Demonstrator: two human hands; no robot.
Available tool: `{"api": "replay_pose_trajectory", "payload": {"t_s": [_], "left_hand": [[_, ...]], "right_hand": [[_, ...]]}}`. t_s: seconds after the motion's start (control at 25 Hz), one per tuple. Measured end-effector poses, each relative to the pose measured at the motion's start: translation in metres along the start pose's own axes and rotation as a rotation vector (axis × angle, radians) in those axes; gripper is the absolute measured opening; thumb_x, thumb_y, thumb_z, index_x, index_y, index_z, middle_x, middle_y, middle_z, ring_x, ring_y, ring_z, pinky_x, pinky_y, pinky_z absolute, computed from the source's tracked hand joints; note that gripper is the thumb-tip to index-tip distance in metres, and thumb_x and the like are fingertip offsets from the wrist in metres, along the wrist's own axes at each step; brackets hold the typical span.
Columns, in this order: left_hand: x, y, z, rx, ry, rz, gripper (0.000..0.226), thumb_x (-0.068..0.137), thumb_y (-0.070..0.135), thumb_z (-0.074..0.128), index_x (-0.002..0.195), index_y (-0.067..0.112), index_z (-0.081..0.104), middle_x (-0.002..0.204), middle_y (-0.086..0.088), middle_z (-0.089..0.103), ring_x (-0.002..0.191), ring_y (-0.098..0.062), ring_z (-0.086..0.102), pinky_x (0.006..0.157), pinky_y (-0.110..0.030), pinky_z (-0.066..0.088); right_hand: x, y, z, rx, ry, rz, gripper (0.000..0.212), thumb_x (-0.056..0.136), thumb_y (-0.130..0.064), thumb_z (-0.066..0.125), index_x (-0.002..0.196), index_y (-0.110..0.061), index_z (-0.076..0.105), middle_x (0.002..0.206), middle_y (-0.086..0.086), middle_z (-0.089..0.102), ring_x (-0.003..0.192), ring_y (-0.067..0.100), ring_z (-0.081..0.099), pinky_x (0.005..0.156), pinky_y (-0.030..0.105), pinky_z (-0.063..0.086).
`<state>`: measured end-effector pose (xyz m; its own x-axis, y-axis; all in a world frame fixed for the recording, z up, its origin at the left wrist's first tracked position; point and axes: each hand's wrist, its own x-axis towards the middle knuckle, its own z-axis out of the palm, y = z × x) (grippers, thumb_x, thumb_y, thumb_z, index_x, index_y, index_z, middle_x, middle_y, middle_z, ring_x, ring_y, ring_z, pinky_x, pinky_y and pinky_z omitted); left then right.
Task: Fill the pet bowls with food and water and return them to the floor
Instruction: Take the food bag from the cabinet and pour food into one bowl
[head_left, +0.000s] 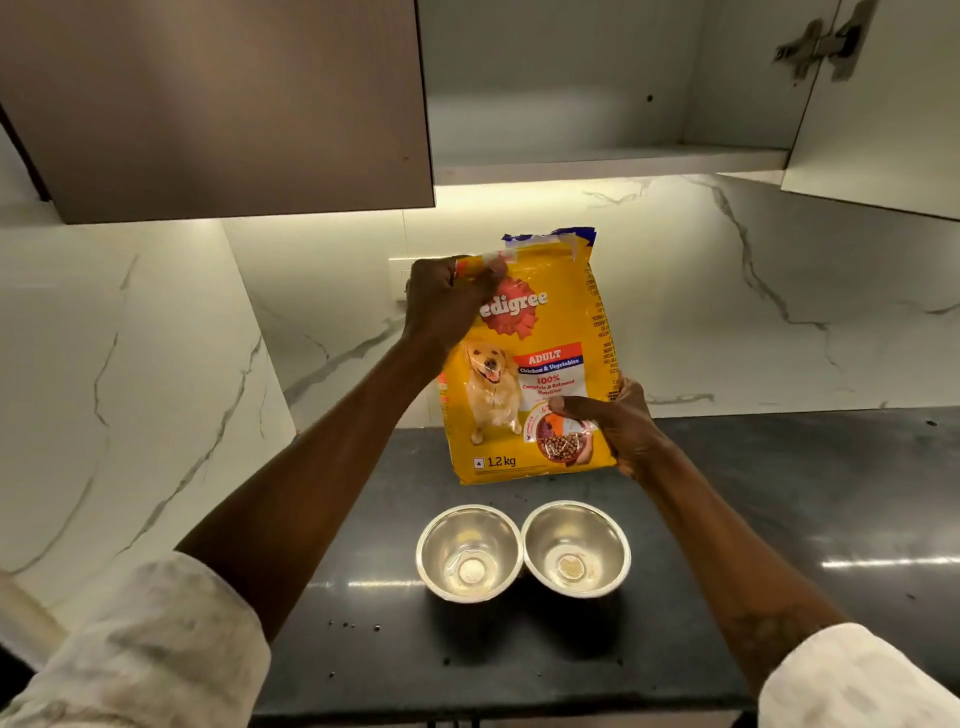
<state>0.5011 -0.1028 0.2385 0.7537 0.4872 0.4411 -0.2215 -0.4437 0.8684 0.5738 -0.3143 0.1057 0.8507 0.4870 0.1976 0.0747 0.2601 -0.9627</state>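
The left hand (449, 301) is closed around the top left corner of the dog food bag (524, 364), fingers bunched on the taped fold at the mouth. The right hand (615, 423) clamps the bag's lower right edge, thumb across the front and fingers behind. The bag is upright above the dark counter (779, 493); whether its base touches the surface is hard to tell. It looks soft and crinkly, fairly heavy (kibble will shift inside), so a top corner plus a low side seems the sound hold for tipping. Nearer the person, the left bowl (469, 553) and right bowl (575, 548) sit touching, both apparently empty.
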Motion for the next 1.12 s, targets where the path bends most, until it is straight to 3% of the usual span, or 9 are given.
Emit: {"api": "replay_pose_trajectory", "payload": {"t_s": [0.08,0.24,0.32,0.4,0.48,0.6,0.84,1.0,1.12], "left_hand": [[0.009,-0.001,0.002,-0.034,-0.063,-0.184,0.042,0.096,0.045,0.072,0.103,0.004,0.075,0.102,-0.014,0.08,0.096,-0.033,0.077,0.092,-0.056,0.062],[0.008,-0.016,0.002,0.209,-0.029,0.035,0.039,0.093,0.051,0.074,0.073,0.017,0.075,0.08,-0.012,0.079,0.077,-0.031,0.078,0.079,-0.053,0.064],[0.0,-0.04,0.001,0.248,-0.017,0.1,0.055,0.082,0.066,0.074,0.095,0.014,0.08,0.093,-0.009,0.081,0.086,-0.027,0.078,0.082,-0.049,0.065],[-0.014,-0.071,0.002,0.242,-0.095,0.022,0.084,0.072,0.072,0.076,0.134,0.015,0.067,0.132,-0.012,0.072,0.119,-0.025,0.07,0.097,-0.045,0.061],[-0.03,-0.103,0.006,0.116,-0.172,-0.169,0.123,0.059,0.08,0.08,0.158,0.02,0.04,0.159,-0.018,0.048,0.142,-0.032,0.052,0.11,-0.049,0.052],[-0.056,-0.146,0.017,-0.116,-0.301,-0.506,0.152,0.041,0.087,0.084,0.166,0.035,0.014,0.164,-0.013,0.044,0.14,-0.036,0.054,0.11,-0.062,0.048],[-0.106,-0.18,0.071,-0.26,-0.572,-0.602,0.11,0.056,0.047,0.101,0.15,0.025,0.05,0.138,-0.007,0.07,0.123,-0.031,0.07,0.099,-0.058,0.059],[-0.107,-0.18,0.107,-0.414,-0.366,-0.587,0.081,0.068,0.013,0.093,0.143,0.015,0.06,0.13,-0.013,0.074,0.118,-0.036,0.072,0.102,-0.063,0.055],[-0.111,-0.184,0.128,-0.52,-0.246,-0.601,0.076,0.064,0.011,0.092,0.135,0.012,0.065,0.125,-0.015,0.076,0.113,-0.038,0.074,0.098,-0.057,0.059]], "right_hand": [[-0.001,0.004,-0.006,-0.004,-0.011,0.009,0.064,0.068,-0.006,0.085,0.129,-0.009,0.068,0.115,0.016,0.078,0.102,0.039,0.077,0.083,0.051,0.064],[0.004,0.013,-0.024,0.001,-0.025,0.03,0.066,0.069,-0.005,0.085,0.132,-0.007,0.067,0.119,0.018,0.077,0.104,0.04,0.076,0.085,0.053,0.063],[0.007,0.023,-0.036,-0.001,-0.029,0.05,0.072,0.065,-0.009,0.092,0.133,-0.005,0.067,0.121,0.019,0.076,0.107,0.041,0.075,0.087,0.054,0.063],[0.01,0.033,-0.047,0.003,-0.034,0.081,0.074,0.065,-0.007,0.094,0.134,-0.006,0.066,0.121,0.018,0.076,0.107,0.041,0.075,0.085,0.051,0.063],[0.015,0.044,-0.059,0.013,-0.05,0.108,0.069,0.072,-0.002,0.088,0.136,-0.005,0.064,0.122,0.019,0.075,0.106,0.039,0.075,0.082,0.048,0.064],[0.026,0.057,-0.074,-0.007,-0.087,0.161,0.066,0.075,-0.003,0.082,0.138,-0.006,0.062,0.123,0.019,0.075,0.108,0.041,0.074,0.087,0.054,0.063],[0.044,0.081,-0.097,0.038,-0.152,0.228,0.065,0.079,-0.006,0.078,0.141,-0.007,0.06,0.129,0.021,0.071,0.113,0.045,0.071,0.095,0.063,0.057],[0.047,0.087,-0.113,0.159,-0.162,0.277,0.068,0.083,-0.025,0.082,0.145,-0.011,0.057,0.135,0.02,0.068,0.119,0.043,0.069,0.098,0.062,0.056],[0.029,0.105,-0.121,0.451,-0.2,0.338,0.092,0.074,-0.053,0.086,0.15,-0.013,0.051,0.147,0.02,0.06,0.132,0.041,0.06,0.096,0.055,0.058]]}}
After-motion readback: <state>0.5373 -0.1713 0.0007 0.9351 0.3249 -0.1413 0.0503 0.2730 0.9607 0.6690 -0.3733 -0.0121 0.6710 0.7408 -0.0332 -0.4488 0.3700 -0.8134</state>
